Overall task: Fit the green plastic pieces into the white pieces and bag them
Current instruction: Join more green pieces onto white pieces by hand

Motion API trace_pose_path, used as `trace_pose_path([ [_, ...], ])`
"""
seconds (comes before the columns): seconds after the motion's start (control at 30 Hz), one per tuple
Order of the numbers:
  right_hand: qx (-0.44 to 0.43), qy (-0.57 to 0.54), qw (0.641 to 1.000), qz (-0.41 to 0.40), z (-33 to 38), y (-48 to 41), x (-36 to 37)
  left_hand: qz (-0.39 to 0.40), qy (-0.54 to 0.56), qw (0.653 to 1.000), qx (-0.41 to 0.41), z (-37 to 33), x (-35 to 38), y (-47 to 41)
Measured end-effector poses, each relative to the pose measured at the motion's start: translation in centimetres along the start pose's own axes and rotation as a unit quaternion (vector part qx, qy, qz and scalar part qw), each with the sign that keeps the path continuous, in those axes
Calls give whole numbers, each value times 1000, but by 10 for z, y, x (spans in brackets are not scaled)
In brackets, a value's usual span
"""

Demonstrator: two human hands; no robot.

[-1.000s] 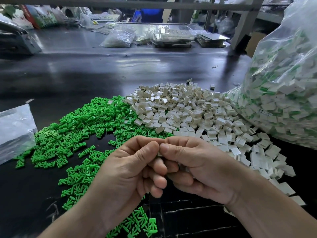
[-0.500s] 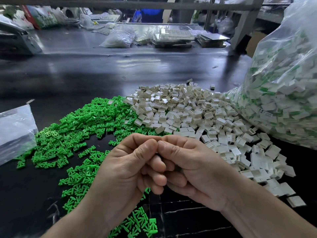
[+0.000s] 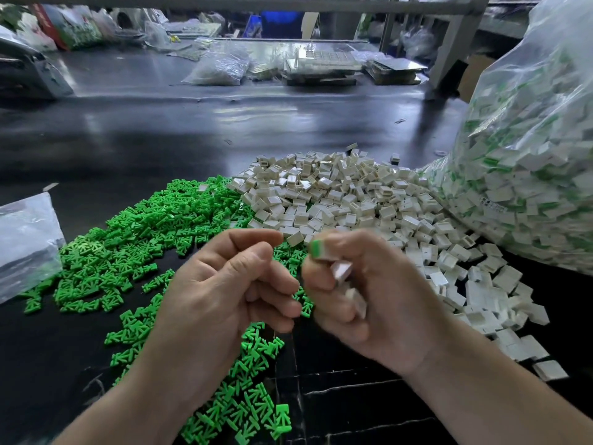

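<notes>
A heap of small green plastic pieces (image 3: 134,239) lies on the dark table at the left. Beside it to the right spreads a heap of white pieces (image 3: 346,194). My right hand (image 3: 369,297) pinches a white piece with a green piece fitted in it (image 3: 317,250) at its fingertips and keeps a few more white pieces (image 3: 341,271) curled in its palm. My left hand (image 3: 224,290) hovers just left of it with curled fingers; nothing shows in its grip. A big clear bag (image 3: 526,162) full of joined white-and-green pieces stands at the right.
A small clear plastic bag (image 3: 25,242) lies at the left edge. Across the dark table (image 3: 192,123), at the back, sit more bags (image 3: 221,69) and flat trays (image 3: 324,64). A grey post (image 3: 452,46) rises at the back right.
My hands were pressed together over a piece; now they have come apart, and the right hand has the joined white-and-green piece showing at its fingertips.
</notes>
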State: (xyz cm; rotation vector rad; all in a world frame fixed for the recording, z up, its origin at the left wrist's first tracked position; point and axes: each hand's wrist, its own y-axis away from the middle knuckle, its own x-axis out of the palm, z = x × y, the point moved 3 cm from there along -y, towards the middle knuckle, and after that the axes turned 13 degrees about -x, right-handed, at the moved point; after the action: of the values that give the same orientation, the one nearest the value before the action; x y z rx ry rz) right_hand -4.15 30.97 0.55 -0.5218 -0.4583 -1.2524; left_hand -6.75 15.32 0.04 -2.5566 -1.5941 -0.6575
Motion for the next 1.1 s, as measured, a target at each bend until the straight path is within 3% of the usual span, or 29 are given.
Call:
trace_pose_path([
  [0.1,-76,-115,990,-9,23,-3,-17,-59,-55,997,19,-6,-12,0],
  [0.17,-93,-96,989,-67,32,-5,-31,-89,-129,987,27,-7,-16,1],
  [0.23,-91,18,988,-122,38,-5,-43,-117,-261,957,44,-6,-15,5],
  [0.3,-73,231,958,-156,43,-2,-49,-159,-450,874,91,-5,-15,8],
  [0.33,-55,371,914,-156,45,1,-49,-170,-540,816,117,-4,-14,10],
  [0.37,-30,511,847,-143,46,4,-48,-175,-606,765,128,-3,-12,10],
  [0.43,34,700,709,-81,42,8,-42,-176,-673,710,111,-1,-9,9],
  [0.53,136,787,602,-17,31,8,-29,-168,-716,668,112,2,-6,7],
  [0.6,154,817,555,7,25,4,-24,-150,-736,649,121,5,-1,5],
  [0.73,132,838,529,23,14,-4,-22,-121,-773,607,142,14,6,1],
  [0.93,78,844,531,28,12,-2,-23,-110,-754,626,168,13,2,-3],
  [1.1,67,842,534,37,13,-3,-22,-117,-757,616,184,12,5,-2],
])
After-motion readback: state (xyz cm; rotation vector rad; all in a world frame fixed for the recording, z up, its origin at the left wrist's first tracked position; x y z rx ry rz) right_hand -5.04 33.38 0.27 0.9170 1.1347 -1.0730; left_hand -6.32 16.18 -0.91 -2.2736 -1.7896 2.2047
